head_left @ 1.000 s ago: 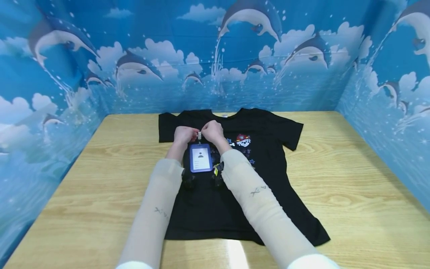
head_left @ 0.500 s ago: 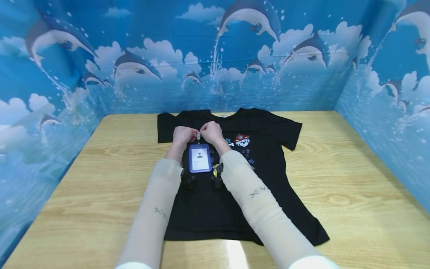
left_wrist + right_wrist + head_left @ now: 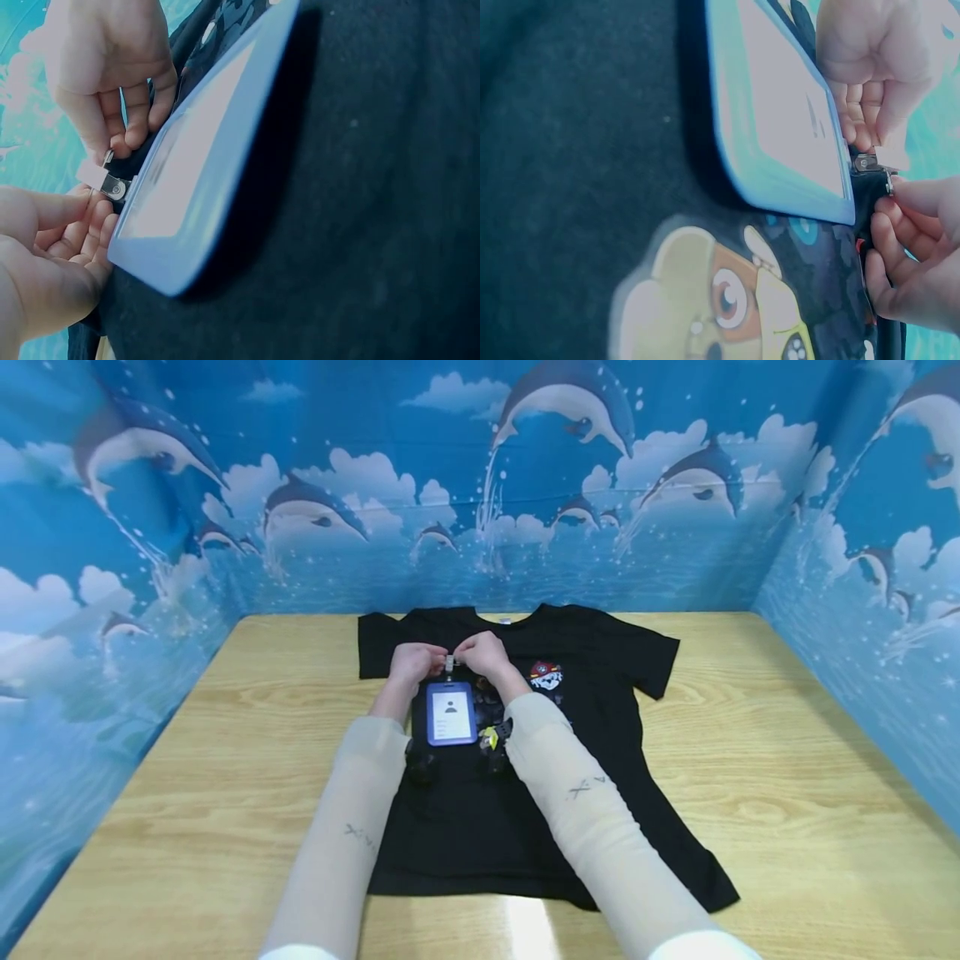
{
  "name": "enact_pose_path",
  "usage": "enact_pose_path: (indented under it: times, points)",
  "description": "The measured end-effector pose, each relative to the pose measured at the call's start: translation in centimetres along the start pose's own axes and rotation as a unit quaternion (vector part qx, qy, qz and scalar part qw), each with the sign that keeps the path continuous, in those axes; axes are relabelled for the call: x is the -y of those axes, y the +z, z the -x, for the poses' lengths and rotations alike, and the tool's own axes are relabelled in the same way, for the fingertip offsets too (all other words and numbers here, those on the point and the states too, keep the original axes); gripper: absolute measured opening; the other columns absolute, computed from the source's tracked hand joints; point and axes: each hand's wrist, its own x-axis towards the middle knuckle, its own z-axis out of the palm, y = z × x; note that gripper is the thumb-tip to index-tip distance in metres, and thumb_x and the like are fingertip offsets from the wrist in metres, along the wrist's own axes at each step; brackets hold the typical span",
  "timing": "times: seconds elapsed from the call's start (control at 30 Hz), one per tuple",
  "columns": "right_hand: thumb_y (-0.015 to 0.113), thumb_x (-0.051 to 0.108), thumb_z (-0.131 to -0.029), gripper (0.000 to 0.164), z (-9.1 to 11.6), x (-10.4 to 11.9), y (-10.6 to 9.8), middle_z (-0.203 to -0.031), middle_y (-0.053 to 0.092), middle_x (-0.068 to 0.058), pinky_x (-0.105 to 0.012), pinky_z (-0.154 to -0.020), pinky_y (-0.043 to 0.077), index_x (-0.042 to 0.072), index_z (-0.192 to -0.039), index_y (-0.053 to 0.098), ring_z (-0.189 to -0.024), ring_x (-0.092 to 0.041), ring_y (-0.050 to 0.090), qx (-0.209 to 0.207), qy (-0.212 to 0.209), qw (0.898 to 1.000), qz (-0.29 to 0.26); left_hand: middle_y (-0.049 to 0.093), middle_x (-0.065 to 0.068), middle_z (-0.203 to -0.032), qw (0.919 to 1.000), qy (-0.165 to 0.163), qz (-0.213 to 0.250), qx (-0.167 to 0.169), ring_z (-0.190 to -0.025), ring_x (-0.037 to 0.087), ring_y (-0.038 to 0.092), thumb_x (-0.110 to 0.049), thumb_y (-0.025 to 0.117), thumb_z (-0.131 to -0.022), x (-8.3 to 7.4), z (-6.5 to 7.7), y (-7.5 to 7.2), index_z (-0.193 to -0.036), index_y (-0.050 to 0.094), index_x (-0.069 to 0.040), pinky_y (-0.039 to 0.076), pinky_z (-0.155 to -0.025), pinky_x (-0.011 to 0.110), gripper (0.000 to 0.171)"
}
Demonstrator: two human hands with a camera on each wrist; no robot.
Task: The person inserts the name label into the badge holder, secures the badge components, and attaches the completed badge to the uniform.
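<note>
A blue-framed ID badge with a white card lies face up over the black T-shirt. At its top is a metal badge clip with a short pale strap. My left hand pinches the strap end from the left, thumb against index finger. From the other side my right hand pinches the small metal lever of the clip between thumb and forefinger. Both hands are close over the shirt's upper left chest, fingertips nearly meeting. The shirt fabric just behind the clip is partly hidden by the fingers.
The T-shirt is spread flat on a wooden table, its cartoon dog print beside my right wrist. A blue dolphin-patterned curtain encloses the table's back and sides.
My right wrist has swung slightly to the right, uncovering more of the print beside the badge. The fingers stay at the clip. The head view has shifted a little.
</note>
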Motion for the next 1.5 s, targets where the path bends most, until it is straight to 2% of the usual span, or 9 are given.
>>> enact_pose_path:
  times: [0.23,0.5,0.7,0.87,1.0,1.1,1.23,1.37,1.5]
  points:
    - [0.057,0.011,-0.09,0.017,0.2,0.0,-0.3,-0.094,0.065,-0.008,-0.03,-0.069,0.045,0.004,-0.095,0.072,-0.081,-0.019,0.056,0.009,0.026,0.999,-0.043,0.064,0.013,-0.095,0.9999,-0.006,0.012,-0.01,-0.067,0.012,0.056,0.003,0.053,-0.087,-0.1,-0.2,0.4,-0.107,0.067,0.002,0.047,-0.061,0.021,0.024]
    - [0.056,0.013,-0.092,0.021,0.1,-0.3,-0.8,-0.099,0.065,-0.011,-0.029,-0.074,0.046,0.001,-0.103,0.069,-0.086,-0.019,0.059,0.041,0.032,0.996,-0.078,0.065,0.014,-0.099,0.9997,-0.004,0.024,-0.007,-0.067,0.011,0.056,0.002,0.053,-0.088,0.1,-0.3,0.5,-0.108,0.066,0.002,0.048,-0.062,0.021,0.024]
    - [0.057,0.021,-0.092,0.023,0.3,-0.6,-1.4,-0.089,0.061,-0.007,-0.028,-0.064,0.041,0.002,-0.094,0.07,-0.074,-0.017,0.051,0.078,0.025,0.996,-0.028,0.064,0.013,-0.102,0.9998,0.0,0.018,-0.004,-0.071,0.013,0.055,0.003,0.048,-0.088,0.0,0.0,0.5,-0.113,0.065,-0.001,0.047,-0.064,0.022,0.03]
    - [0.054,0.023,-0.094,0.028,0.5,-0.8,-1.5,-0.073,0.053,-0.002,-0.027,-0.056,0.034,0.002,-0.082,0.069,-0.061,-0.015,0.04,0.112,0.02,0.993,-0.019,0.059,0.012,-0.103,0.9993,0.027,-0.015,0.021,-0.07,0.016,0.051,0.005,0.044,-0.086,-0.1,0.4,0.5,-0.119,0.062,-0.004,0.044,-0.064,0.024,0.039]
    - [0.053,0.018,-0.094,0.033,0.4,-1.0,-1.3,-0.056,0.04,0.0,-0.027,-0.052,0.029,0.003,-0.064,0.055,-0.051,-0.013,0.032,0.113,0.016,0.992,-0.044,0.057,0.012,-0.112,0.9948,0.044,-0.073,0.056,-0.079,0.019,0.05,0.006,0.039,-0.085,-0.3,0.5,0.7,-0.121,0.061,-0.004,0.041,-0.068,0.027,0.043]
    - [0.054,0.018,-0.094,0.036,0.5,-1.0,-1.2,-0.054,0.04,0.0,-0.027,-0.052,0.03,0.006,-0.06,0.049,-0.051,-0.014,0.034,0.106,0.019,0.993,-0.051,0.056,0.012,-0.117,0.9899,0.047,-0.115,0.068,-0.087,0.021,0.049,0.004,0.038,-0.086,-0.3,0.4,0.8,-0.121,0.061,-0.003,0.04,-0.071,0.028,0.042]
    - [0.055,0.018,-0.093,0.031,0.7,-1.1,-1.0,-0.064,0.047,-0.002,-0.027,-0.056,0.033,0.004,-0.066,0.056,-0.061,-0.016,0.041,0.087,0.028,0.994,-0.06,0.058,0.013,-0.114,0.9886,0.056,-0.128,0.056,-0.087,0.022,0.05,0.003,0.041,-0.086,-0.2,0.5,0.9,-0.119,0.061,-0.001,0.04,-0.07,0.027,0.039]
    - [0.055,0.017,-0.093,0.022,0.7,-1.0,-1.0,-0.076,0.053,-0.003,-0.027,-0.059,0.035,0.0,-0.086,0.068,-0.069,-0.017,0.044,0.074,0.043,0.993,-0.077,0.06,0.015,-0.107,0.9906,0.065,-0.115,0.034,-0.082,0.021,0.051,0.004,0.042,-0.084,-0.2,0.6,1.0,-0.115,0.063,0.002,0.039,-0.064,0.024,0.038]
    - [0.055,0.016,-0.092,0.023,0.7,-0.9,-1.0,-0.082,0.055,-0.004,-0.027,-0.062,0.036,-0.002,-0.097,0.069,-0.073,-0.017,0.046,0.073,0.056,0.992,-0.084,0.061,0.013,-0.1,0.99,0.07,-0.12,0.023,-0.079,0.02,0.051,0.004,0.042,-0.082,-0.2,0.6,0.9,-0.111,0.065,0.002,0.038,-0.06,0.023,0.037]
